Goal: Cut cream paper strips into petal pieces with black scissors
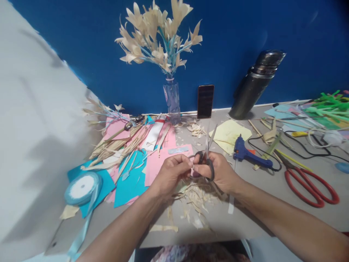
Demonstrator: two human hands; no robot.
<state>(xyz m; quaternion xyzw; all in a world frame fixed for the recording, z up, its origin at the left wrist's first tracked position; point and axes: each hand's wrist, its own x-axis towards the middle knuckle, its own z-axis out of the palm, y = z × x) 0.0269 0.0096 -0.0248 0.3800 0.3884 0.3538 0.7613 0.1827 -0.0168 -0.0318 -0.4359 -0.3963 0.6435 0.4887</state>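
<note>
In the middle of the table my right hand (219, 171) grips a pair of black-handled scissors (207, 145), its blades apart and pointing away from me. My left hand (174, 168) is closed in a pinch, its fingertips meeting those of my right hand. Whatever sits between them is too small to make out. Beneath both hands lies a heap of pale dried husk scraps (197, 200). Pink paper sheets (155, 169) are just left of my left hand. A blue glue gun (249, 154) rests to the right of my right hand.
A plastic bottle (172, 100) holds pale husk flowers (160, 36) at the back. Beside it stand a phone (205, 102) and a dark flask (252, 87). Large red-handled scissors (311, 183) lie right; a blue ribbon roll (82, 188) and husk strips (125, 143) lie left.
</note>
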